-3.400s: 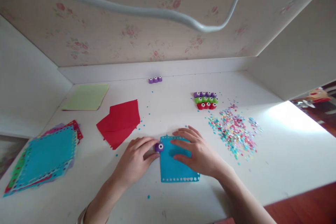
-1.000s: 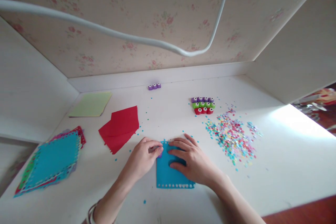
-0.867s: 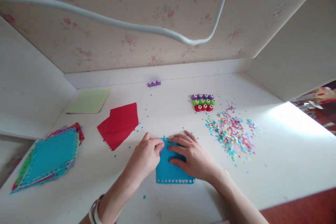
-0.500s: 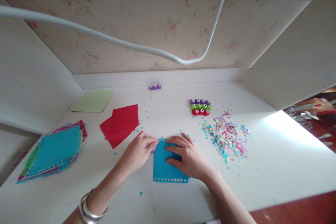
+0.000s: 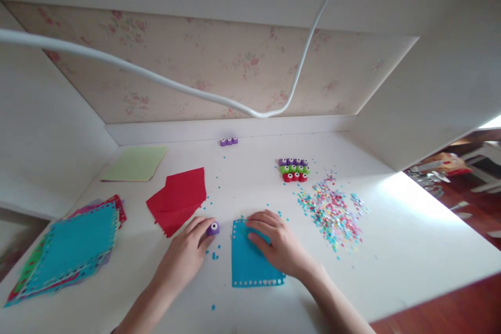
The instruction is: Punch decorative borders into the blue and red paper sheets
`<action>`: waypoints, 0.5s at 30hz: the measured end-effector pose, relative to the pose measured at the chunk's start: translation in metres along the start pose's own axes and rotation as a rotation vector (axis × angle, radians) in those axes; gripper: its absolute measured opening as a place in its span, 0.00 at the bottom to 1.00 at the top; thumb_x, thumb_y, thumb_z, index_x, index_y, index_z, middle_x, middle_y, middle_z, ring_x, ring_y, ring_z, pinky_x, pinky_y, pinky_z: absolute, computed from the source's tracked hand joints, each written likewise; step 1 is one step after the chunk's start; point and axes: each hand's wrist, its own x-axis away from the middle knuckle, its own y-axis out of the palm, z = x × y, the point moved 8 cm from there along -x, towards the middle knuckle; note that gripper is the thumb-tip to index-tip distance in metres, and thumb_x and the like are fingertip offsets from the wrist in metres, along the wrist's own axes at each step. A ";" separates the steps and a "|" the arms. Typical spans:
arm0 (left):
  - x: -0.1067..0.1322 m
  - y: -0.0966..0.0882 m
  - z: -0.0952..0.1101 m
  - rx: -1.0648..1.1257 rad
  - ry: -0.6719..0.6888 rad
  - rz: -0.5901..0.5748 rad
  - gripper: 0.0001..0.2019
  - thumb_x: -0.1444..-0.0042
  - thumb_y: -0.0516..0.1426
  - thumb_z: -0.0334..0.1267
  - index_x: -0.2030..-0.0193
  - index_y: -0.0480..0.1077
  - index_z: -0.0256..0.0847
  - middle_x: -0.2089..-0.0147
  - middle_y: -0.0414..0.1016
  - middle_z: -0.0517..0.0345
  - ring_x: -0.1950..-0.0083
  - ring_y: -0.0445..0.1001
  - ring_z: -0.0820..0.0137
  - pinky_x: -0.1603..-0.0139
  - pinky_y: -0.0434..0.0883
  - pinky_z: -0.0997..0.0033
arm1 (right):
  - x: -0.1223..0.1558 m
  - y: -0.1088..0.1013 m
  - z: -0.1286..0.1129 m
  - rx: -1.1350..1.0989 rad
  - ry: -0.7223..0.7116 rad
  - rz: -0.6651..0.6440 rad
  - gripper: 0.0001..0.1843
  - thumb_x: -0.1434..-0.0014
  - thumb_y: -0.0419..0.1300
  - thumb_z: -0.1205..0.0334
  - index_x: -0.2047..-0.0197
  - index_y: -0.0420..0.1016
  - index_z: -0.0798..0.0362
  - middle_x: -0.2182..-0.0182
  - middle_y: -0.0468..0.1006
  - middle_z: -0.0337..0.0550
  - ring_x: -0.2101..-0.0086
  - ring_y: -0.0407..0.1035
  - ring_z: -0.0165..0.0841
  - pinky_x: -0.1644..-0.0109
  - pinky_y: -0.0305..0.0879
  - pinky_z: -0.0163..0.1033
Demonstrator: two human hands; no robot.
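A small purple paper punch [image 5: 213, 228] is gripped between the thumb and fingers of my left hand [image 5: 191, 244], to the left of a blue sheet of paper [image 5: 250, 265] and apart from it. Small punched holes run along the sheet's bottom edge and at its top left corner. Across the sheet's right part lies my right hand [image 5: 277, 244], fingers outstretched, hiding the paper beneath. Blue punched bits [image 5: 215, 256] are scattered by the punch.
Red paper [image 5: 182, 195] and a pale green sheet [image 5: 135, 163] lie at left, above a pile of hole-edged sheets [image 5: 76, 237]. Punches stand in rows [image 5: 294, 169] and in a purple trio [image 5: 229, 141]. Colourful confetti [image 5: 336, 209] covers the right. A white cable [image 5: 176, 83] crosses overhead.
My left hand has moved left, off the blue sheet's edge, carrying the purple punch. Holes now show at the sheet's top left corner. The view has tilted up slightly.
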 end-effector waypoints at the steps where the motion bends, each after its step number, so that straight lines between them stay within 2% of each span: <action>1: -0.001 0.001 0.002 0.026 0.012 0.002 0.15 0.38 0.54 0.39 0.45 0.70 0.48 0.47 0.75 0.54 0.46 0.75 0.61 0.47 0.74 0.62 | -0.003 0.001 -0.006 -0.022 0.001 -0.004 0.16 0.34 0.54 0.61 0.44 0.72 0.48 0.49 0.76 0.46 0.48 0.69 0.38 0.41 0.64 0.48; 3: -0.002 0.003 0.008 0.090 0.032 0.006 0.19 0.37 0.54 0.39 0.40 0.65 0.49 0.47 0.76 0.54 0.50 0.77 0.63 0.51 0.76 0.65 | -0.011 0.004 -0.018 -0.050 -0.003 -0.024 0.20 0.34 0.54 0.61 0.40 0.67 0.48 0.45 0.73 0.47 0.45 0.67 0.38 0.41 0.65 0.45; 6: -0.004 0.009 0.016 0.160 0.042 -0.020 0.25 0.36 0.53 0.40 0.33 0.57 0.50 0.50 0.78 0.55 0.63 0.79 0.68 0.58 0.77 0.69 | -0.024 0.007 -0.032 -0.066 -0.022 -0.051 0.22 0.32 0.52 0.62 0.36 0.62 0.48 0.41 0.70 0.46 0.43 0.66 0.36 0.40 0.65 0.42; 9: -0.005 0.010 0.018 0.192 0.022 -0.019 0.25 0.36 0.53 0.41 0.32 0.55 0.49 0.51 0.79 0.55 0.69 0.77 0.71 0.63 0.76 0.72 | -0.035 0.009 -0.038 -0.075 -0.023 -0.099 0.20 0.30 0.49 0.62 0.37 0.65 0.44 0.45 0.74 0.42 0.48 0.71 0.32 0.44 0.67 0.38; 13: -0.005 0.007 0.019 0.231 -0.003 -0.007 0.26 0.36 0.53 0.44 0.32 0.55 0.48 0.56 0.79 0.56 0.73 0.74 0.73 0.67 0.75 0.75 | -0.041 0.007 -0.046 -0.047 -0.032 -0.179 0.20 0.32 0.53 0.62 0.38 0.66 0.41 0.51 0.78 0.42 0.53 0.74 0.32 0.49 0.69 0.36; 15: -0.004 0.004 0.019 0.244 -0.009 0.024 0.25 0.36 0.53 0.46 0.34 0.56 0.47 0.55 0.78 0.55 0.73 0.74 0.73 0.68 0.74 0.74 | -0.044 0.002 -0.048 -0.047 -0.028 -0.192 0.17 0.32 0.53 0.62 0.42 0.72 0.42 0.55 0.80 0.41 0.56 0.75 0.32 0.52 0.69 0.35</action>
